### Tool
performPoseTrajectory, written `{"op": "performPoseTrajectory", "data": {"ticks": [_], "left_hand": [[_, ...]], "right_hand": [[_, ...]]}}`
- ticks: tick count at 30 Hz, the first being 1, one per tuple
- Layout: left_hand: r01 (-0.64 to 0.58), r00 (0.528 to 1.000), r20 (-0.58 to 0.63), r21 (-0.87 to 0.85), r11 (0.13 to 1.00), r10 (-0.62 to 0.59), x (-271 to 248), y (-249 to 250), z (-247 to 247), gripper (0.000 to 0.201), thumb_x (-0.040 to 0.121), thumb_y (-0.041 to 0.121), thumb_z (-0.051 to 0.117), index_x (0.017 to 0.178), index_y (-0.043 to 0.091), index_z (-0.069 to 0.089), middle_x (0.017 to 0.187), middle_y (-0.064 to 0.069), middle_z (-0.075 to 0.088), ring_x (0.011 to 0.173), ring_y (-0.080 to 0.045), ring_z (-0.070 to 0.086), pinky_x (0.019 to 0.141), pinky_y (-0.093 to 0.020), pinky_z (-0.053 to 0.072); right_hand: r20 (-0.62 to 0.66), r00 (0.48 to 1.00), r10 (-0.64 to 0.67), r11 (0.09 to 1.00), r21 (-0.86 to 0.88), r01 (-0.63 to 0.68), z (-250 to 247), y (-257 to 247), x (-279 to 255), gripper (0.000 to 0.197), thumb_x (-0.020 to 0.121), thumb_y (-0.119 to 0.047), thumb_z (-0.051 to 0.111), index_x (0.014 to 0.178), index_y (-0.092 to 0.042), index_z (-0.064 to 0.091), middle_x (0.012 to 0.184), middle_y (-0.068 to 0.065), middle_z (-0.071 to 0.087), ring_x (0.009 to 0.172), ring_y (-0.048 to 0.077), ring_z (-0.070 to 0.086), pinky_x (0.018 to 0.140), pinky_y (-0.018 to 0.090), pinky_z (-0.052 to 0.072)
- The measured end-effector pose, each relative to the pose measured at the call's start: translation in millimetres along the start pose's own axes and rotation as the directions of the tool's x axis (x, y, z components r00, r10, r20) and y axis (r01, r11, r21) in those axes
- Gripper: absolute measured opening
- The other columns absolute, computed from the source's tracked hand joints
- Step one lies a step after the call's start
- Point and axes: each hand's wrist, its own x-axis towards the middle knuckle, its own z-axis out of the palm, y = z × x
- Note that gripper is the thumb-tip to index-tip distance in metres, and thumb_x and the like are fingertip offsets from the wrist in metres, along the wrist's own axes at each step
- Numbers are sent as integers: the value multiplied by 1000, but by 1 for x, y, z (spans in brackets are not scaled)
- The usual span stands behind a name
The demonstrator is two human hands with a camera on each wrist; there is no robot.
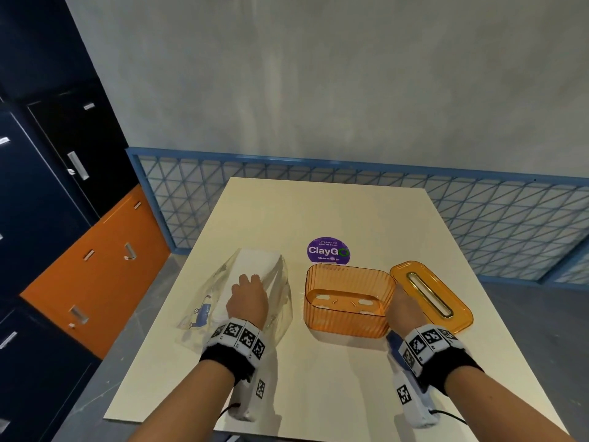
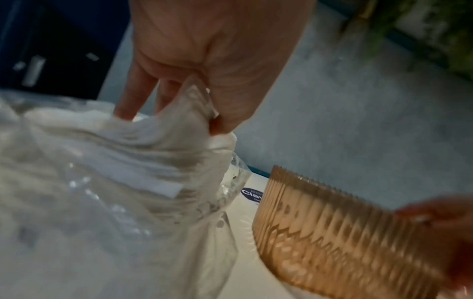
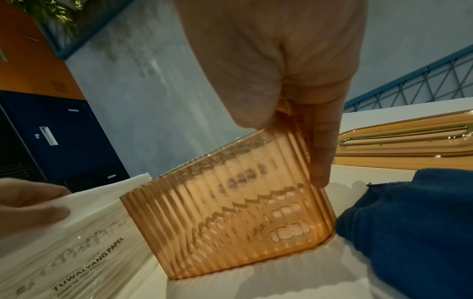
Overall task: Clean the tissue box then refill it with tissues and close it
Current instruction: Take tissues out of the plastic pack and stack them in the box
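An empty, orange, ribbed see-through tissue box [image 1: 344, 323] stands open on the cream table [image 1: 318, 378]. Its orange lid [image 1: 459, 311] with a gold slot lies flat just right of it. My right hand [image 1: 398, 291] grips the box's right end wall [image 3: 256, 182], with the thumb on one side and a finger [image 3: 322, 151] down the corner. Left of the box lies a pack of white tissues [image 1: 258, 261] in a clear printed wrapper. My left hand [image 1: 248, 279] is on the pack and pinches tissues and wrapper [image 2: 179, 121] between thumb and fingers. A blue cloth [image 3: 409, 222] lies by my right wrist.
A round purple ClayGo sticker [image 1: 328, 250] is on the table behind the box. Dark blue and orange lockers [image 1: 63, 218] stand to the left. A blue lattice railing [image 1: 478, 202] runs behind the table in front of a grey wall.
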Motion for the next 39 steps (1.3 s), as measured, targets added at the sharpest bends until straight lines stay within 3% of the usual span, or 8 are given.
{"op": "performPoseTrajectory", "data": {"ticks": [13, 16, 20, 25, 28, 31, 36, 39], "left_hand": [[-126, 969, -211, 16, 992, 127, -1, -10, -57, 19, 97, 6, 35, 102, 2, 53, 94, -14, 65, 86, -34, 62, 61, -34, 38], [-284, 867, -439, -46, 958, 236, -13, -17, -68, 13, 94, 6, 45, 83, 6, 53, 66, -6, 51, 54, -27, 47, 42, -27, 21], [-516, 694, -574, 23, 856, 434, -30, -27, -66, 11, 86, 16, 47, 93, 18, 55, 65, -1, 65, 51, -23, 60, 40, -27, 41], [-640, 574, -611, 81, 764, 545, -35, -51, -44, 18, 90, 18, 46, 102, 20, 60, 98, 1, 73, 90, -16, 65, 78, -22, 46], [-653, 633, -553, -6, 757, 542, -35, -64, -31, 24, 92, 34, 47, 110, 25, 60, 119, 1, 66, 118, -12, 51, 94, -27, 43], [-472, 850, -486, -527, 707, 206, -42, -61, -35, 40, 88, 43, 56, 126, 35, 46, 140, 10, 42, 132, -4, 33, 111, -24, 28], [61, 994, 68, -995, -80, -83, -19, -64, -55, 72, 94, 19, 54, 146, 36, 8, 136, 0, 42, 122, -16, 43, 111, -38, 28], [116, 993, 113, -986, -118, 27, -2, -71, -63, 72, 85, 12, 59, 143, 31, 20, 118, 4, 55, 108, -14, 54, 100, -37, 40]], "right_hand": [[-82, 955, -285, 953, 85, 291, -53, -78, -16, 44, 100, -30, 38, 136, -6, 42, 123, 14, 56, 108, 27, 56, 88, 35, 46], [295, 915, -275, 762, 647, 20, -59, -133, -19, 57, 98, -49, 31, 125, -4, 51, 101, 13, 66, 74, 24, 65, 63, 31, 51], [595, 679, -430, 495, 784, -374, -58, -174, -11, 73, 87, -68, 35, 122, -6, 48, 121, 24, 61, 95, 39, 68, 73, 42, 59], [587, 700, -407, 689, 700, -188, -68, -204, -7, 38, 89, -30, 60, 114, -3, 51, 106, 17, 63, 91, 32, 62, 78, 43, 55], [549, 732, -403, 829, 559, 38, -66, -207, 12, 49, 63, -26, 75, 103, -3, 58, 105, 16, 62, 104, 34, 61, 98, 56, 44], [469, 734, -492, 787, 599, 145, -79, -213, -5, 17, 80, -15, 66, 93, -8, 58, 98, 10, 64, 91, 27, 64, 78, 34, 50], [412, 592, -693, 680, 646, 347, -87, -216, -17, 19, 91, -10, 55, 110, -15, 54, 100, 3, 61, 90, 16, 60, 78, 28, 51], [374, 535, -758, 623, 660, 420, -80, -216, -15, 18, 91, -11, 56, 108, -16, 55, 99, 2, 61, 91, 15, 60, 79, 26, 52]]}}
